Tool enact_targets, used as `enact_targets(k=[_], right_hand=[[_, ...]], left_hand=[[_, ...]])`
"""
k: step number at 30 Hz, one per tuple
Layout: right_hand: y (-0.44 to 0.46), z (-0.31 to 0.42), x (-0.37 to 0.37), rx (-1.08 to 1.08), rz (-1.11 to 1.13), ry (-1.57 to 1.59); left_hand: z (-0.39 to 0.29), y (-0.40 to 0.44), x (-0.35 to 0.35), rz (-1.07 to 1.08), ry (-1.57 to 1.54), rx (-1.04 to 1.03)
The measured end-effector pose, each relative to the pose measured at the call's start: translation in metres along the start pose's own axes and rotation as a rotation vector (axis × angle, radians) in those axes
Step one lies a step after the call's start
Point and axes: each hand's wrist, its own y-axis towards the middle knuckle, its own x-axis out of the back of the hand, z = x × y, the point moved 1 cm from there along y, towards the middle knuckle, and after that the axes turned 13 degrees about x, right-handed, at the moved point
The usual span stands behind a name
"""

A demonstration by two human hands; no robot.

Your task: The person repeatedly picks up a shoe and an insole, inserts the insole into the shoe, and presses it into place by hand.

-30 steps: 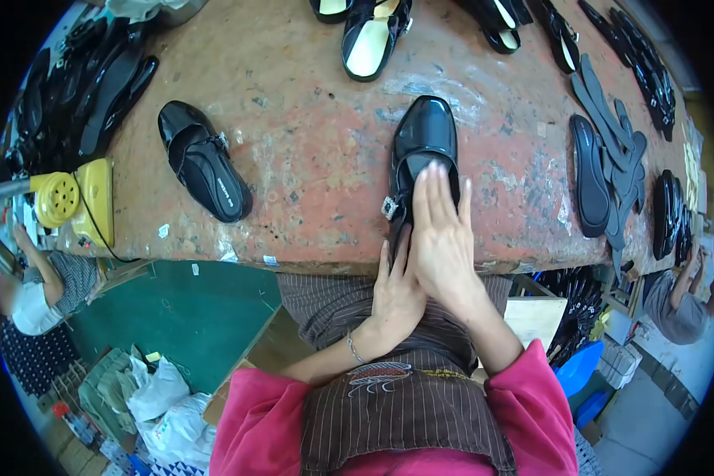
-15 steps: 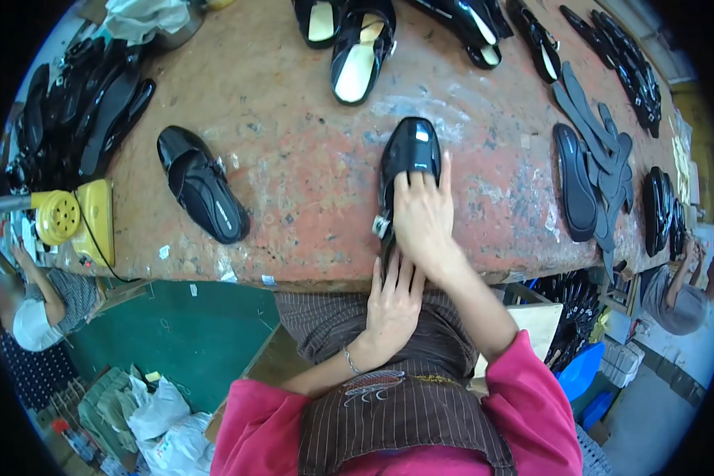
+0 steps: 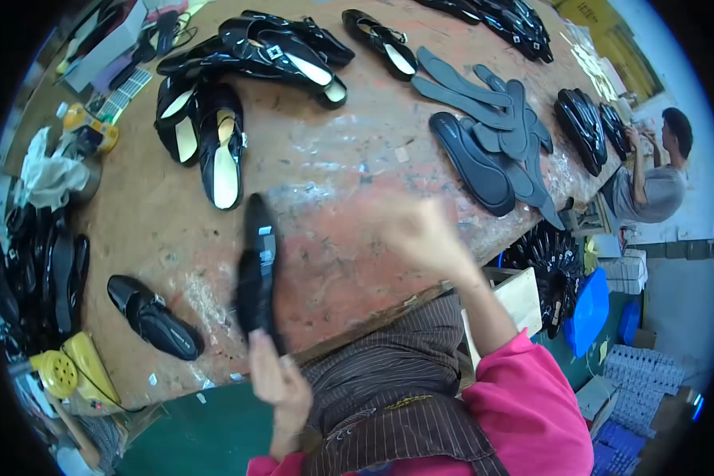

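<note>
My left hand is closed on the heel end of a black shoe, which is tilted on its side over the worktable and blurred. Over the table to the right of that shoe is my right hand, smeared by motion, its fingers unclear. A finished-looking black shoe with a dark insole lies at the left. Beyond my right hand rest grey insoles and a black padded insole.
Black shoes with pale insoles lie towards the back. A yellow device stands at the left edge, below a pile of black shoes. Another person is at the far right. Blue bins stand below the table.
The view has turned to the right. My right hand has come out of the shoe and moved right. The shoe has been tipped onto its side in my left hand.
</note>
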Motion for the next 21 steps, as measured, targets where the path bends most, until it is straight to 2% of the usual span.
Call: enact_targets(k=[2, 3, 5, 7, 9, 11, 13, 14, 15, 17, 18, 20, 21], right_hand=[[-0.010, -0.061, 0.053, -0.030, -0.278, -0.792], [-0.014, -0.087, 0.074, 0.011, -0.294, -1.060], [-0.023, -0.122, 0.088, -0.134, -0.246, -1.139], [-0.017, -0.121, 0.086, -0.359, -0.099, -1.103], [-0.013, -0.114, 0.083, -0.361, -0.127, -1.091], [-0.008, -0.100, 0.088, -0.328, -0.202, -0.943], [-0.009, -0.084, 0.104, -0.232, -0.310, -0.684], [-0.014, -0.090, 0.114, -0.062, -0.356, -0.526], [-0.017, -0.089, 0.115, -0.156, -0.466, -0.098], [-0.017, -0.060, 0.122, -0.274, -0.472, 0.475], [-0.017, -0.051, 0.111, -0.350, -0.577, 0.699], [-0.021, -0.048, 0.094, -0.382, -0.516, 1.064], [-0.025, -0.050, 0.087, -0.398, -0.479, 1.242]], left_hand=[[0.034, 0.017, 0.021, -0.061, 0.181, 0.028], [0.053, 0.025, 0.031, -0.086, 0.263, 0.079], [0.106, 0.041, 0.041, -0.175, 0.402, 0.134], [0.144, 0.054, 0.057, -0.266, 0.550, 0.162], [0.160, 0.066, 0.069, -0.315, 0.648, 0.241], [0.160, 0.078, 0.077, -0.266, 0.702, 0.371], [0.130, 0.097, 0.091, -0.091, 0.934, 0.477], [0.097, 0.125, 0.101, 0.046, 0.868, 0.692], [0.066, 0.156, 0.100, 0.189, 0.788, 0.905], [0.047, 0.188, 0.063, -0.228, 0.431, 0.330], [0.027, 0.213, 0.039, -0.236, 0.408, 0.142], [0.021, 0.256, -0.033, -0.130, 0.202, 0.038], [0.013, 0.272, -0.062, -0.036, 0.097, 0.190]])
